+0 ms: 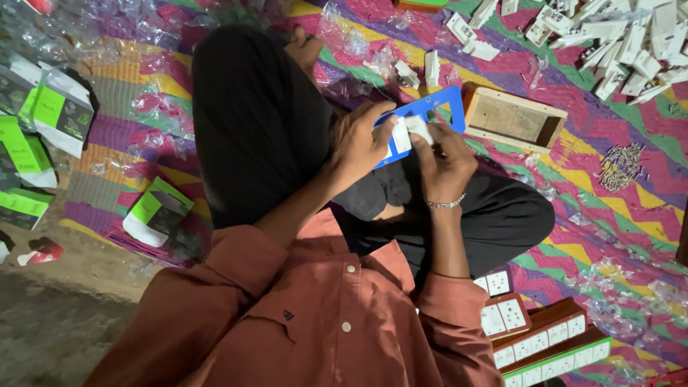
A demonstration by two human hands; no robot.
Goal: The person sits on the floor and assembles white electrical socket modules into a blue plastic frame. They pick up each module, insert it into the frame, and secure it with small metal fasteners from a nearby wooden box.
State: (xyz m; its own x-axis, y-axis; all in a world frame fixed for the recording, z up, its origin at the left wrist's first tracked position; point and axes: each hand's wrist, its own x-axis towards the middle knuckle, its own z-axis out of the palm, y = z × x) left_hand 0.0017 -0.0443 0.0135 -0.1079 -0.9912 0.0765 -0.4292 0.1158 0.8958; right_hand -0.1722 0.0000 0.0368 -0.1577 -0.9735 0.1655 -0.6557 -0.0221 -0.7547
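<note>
Blue plate: a flat blue plastic frame with rectangular cut-outs, held above the person's crossed legs, in front of the chest.
Plate's long axis: runs from lower left to upper right in the head view – its far end points toward the wooden box, its near end is hidden under the left hand.
Plate's tilt: the broad face is turned up toward the camera, slightly slanted.
Left hand: the left hand is curled around the near end of the blue plate, thumb on top, fingers wrapped under – a firm hold.
Right hand: the right hand pinches a small white switch piece between thumb and fingertips, pressing it against the plate's face near the middle.
White piece: its long side lies roughly across the plate; whether it is seated in a cut-out cannot be told.
Wrist: a metal bracelet sits on the right wrist.
Wooden box: open, shallow, lying on the striped mat just beyond the plate's far end, not touching it.
White parts: a heap of loose white plastic parts at the upper right, well apart from the hands.
Screws: a small pile of screws on the mat to the right of the box.
Finished boards: wooden boards with white sockets stacked by the right knee.
Cartons: green and white cartons lie to the left.
</note>
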